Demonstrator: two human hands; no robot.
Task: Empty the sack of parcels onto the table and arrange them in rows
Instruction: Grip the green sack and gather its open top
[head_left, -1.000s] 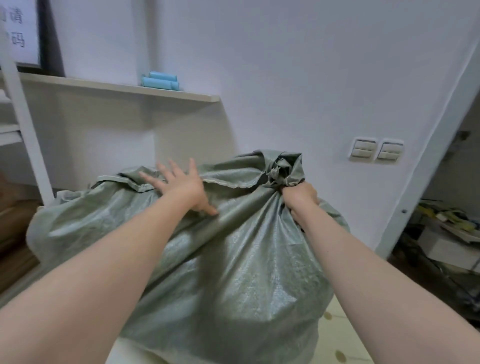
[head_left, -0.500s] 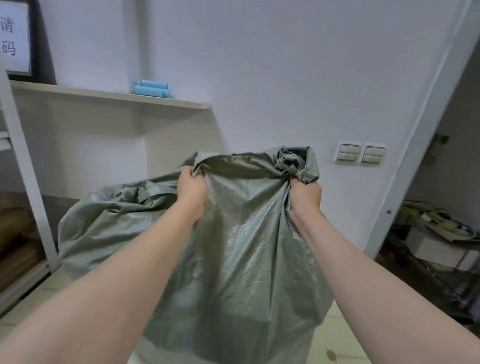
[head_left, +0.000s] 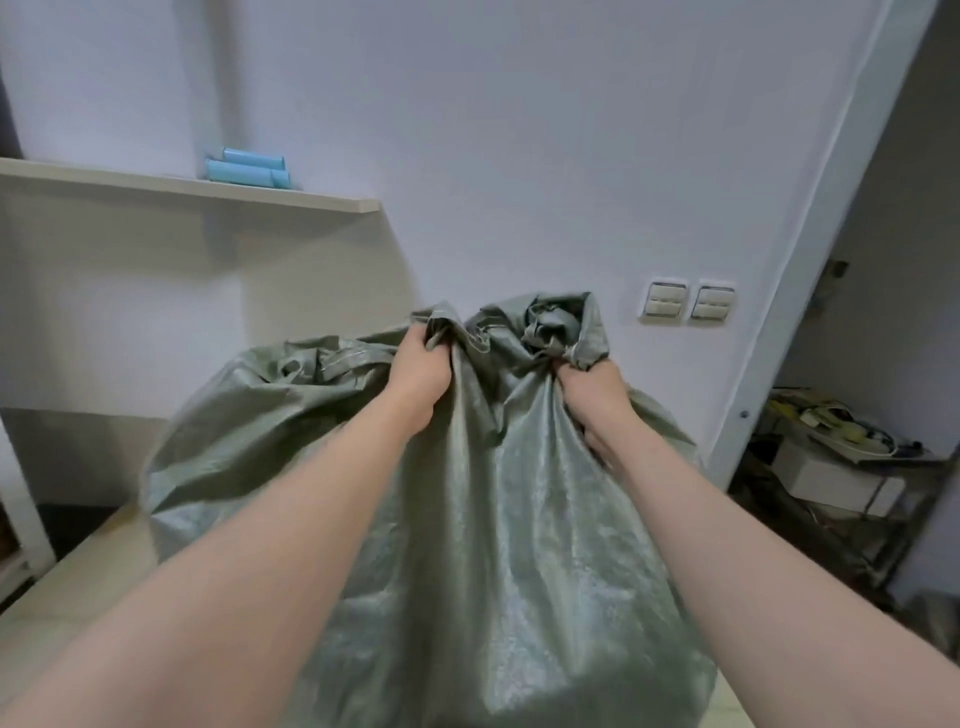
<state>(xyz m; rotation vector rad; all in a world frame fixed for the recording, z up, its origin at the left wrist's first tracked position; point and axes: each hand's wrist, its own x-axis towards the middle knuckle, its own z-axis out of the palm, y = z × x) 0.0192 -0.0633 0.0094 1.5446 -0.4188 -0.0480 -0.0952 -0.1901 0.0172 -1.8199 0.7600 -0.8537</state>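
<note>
A large grey-green woven sack (head_left: 498, 545) fills the middle of the view, bulging and hanging in front of me. My left hand (head_left: 418, 379) grips a bunched fold of its top edge. My right hand (head_left: 592, 397) clutches the gathered, twisted neck of the sack on the right. Both fists are closed on the fabric, about a hand's width apart. No parcels show; the sack hides whatever is inside. A pale table surface (head_left: 67, 587) shows at the lower left under the sack.
A wall shelf (head_left: 208, 189) with blue rolls (head_left: 247, 166) runs at the upper left. Two light switches (head_left: 685, 304) sit on the white wall. A white post (head_left: 810, 249) slants at the right, with a cluttered low rack (head_left: 852, 467) beyond it.
My left hand went from lying flat and open on the sack to gripping its top edge, then moved closer to my right hand. The sack's top has bunched up between them.
</note>
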